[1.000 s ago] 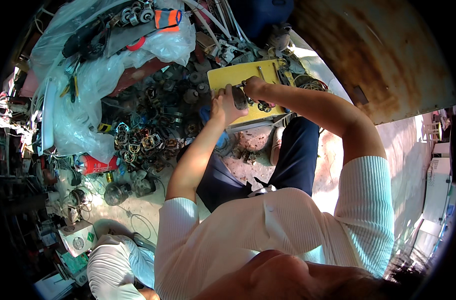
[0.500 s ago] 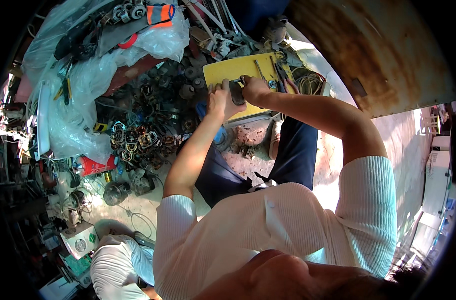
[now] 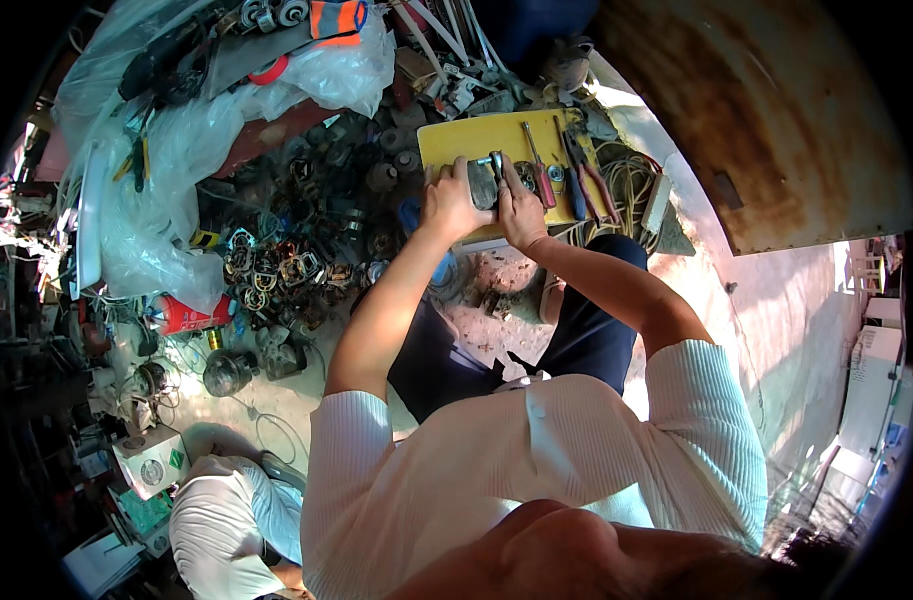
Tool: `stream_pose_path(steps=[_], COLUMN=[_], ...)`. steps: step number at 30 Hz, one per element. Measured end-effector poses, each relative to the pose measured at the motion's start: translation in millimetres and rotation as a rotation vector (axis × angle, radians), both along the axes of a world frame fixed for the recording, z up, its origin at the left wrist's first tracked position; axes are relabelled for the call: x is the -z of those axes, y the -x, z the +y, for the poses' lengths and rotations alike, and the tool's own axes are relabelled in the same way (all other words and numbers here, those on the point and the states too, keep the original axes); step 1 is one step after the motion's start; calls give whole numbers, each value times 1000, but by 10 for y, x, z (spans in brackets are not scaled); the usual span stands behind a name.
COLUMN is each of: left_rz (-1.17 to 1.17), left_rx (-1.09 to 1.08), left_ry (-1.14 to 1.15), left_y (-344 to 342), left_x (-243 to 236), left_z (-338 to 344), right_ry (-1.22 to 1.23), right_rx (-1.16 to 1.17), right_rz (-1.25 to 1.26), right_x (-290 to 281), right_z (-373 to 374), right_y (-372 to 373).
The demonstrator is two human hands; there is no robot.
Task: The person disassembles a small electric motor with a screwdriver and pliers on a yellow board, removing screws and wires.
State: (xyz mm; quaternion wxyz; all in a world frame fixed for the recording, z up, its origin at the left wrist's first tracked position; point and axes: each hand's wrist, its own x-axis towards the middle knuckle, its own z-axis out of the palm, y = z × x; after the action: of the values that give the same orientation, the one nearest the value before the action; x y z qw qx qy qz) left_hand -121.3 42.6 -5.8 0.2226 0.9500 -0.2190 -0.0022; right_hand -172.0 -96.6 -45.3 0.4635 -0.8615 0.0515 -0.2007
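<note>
While your left hand (image 3: 448, 206) wraps the left side of the dark block-like part (image 3: 483, 188), you've got it sitting over the left half of the yellow board (image 3: 451, 146), close to the near edge. It looks like metal, so expect it to be dense for its size, stiff, hardly fragile; any grease, which I can't make out from here, would make it slick. Best hold? The broad flanks, palm on the left one, thumb along the near side, just about where yours lies, with the far end left free.

And your right hand (image 3: 519, 213): fingers long and close together, right up against the block's other side, the shiny metal tool (image 3: 496, 164) at their tips. Whether they grip it, I can't tell.

Now, against half a second ago: that right hand was curled farther over the board, its forearm slanting in high from the right; here it's flatter, drawn toward the near edge, elbow lower. That bares the screwdriver's red handle (image 3: 545, 187), while the blue-handled tool (image 3: 575, 195) and the pliers (image 3: 603, 193) by the right edge show more fully. Your left hand keeps much the same hold.
</note>
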Motion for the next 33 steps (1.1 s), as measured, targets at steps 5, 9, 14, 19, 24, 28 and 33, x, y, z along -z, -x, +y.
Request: stream_pose_path(steps=[5, 9, 14, 19, 24, 28, 33], left_rz=[111, 88, 81, 32, -75, -78, 140], left_rx=[-26, -23, -18, 11, 17, 31, -88], left_ry=[-13, -45, -111, -79, -85, -56, -12], left_y=[-28, 9, 67, 39, 13, 67, 27], left_x=[-82, -94, -88, 36, 212, 107, -118], left_z=[-1, 3, -56, -50, -9, -20, -68], right_ry=[-63, 16, 143, -116, -31, 142, 287], right_rx=[15, -162, -474, -430, -324, -405, -170], right_rz=[136, 398, 967, 1473, 1209, 955, 281], right_x=[41, -243, -909, -1221, -1155, -1056, -359], right_z=[30, -190, -469, -442, -238, -339, -151], right_y=[50, -45, -647, -1331, -1076, -730, -132])
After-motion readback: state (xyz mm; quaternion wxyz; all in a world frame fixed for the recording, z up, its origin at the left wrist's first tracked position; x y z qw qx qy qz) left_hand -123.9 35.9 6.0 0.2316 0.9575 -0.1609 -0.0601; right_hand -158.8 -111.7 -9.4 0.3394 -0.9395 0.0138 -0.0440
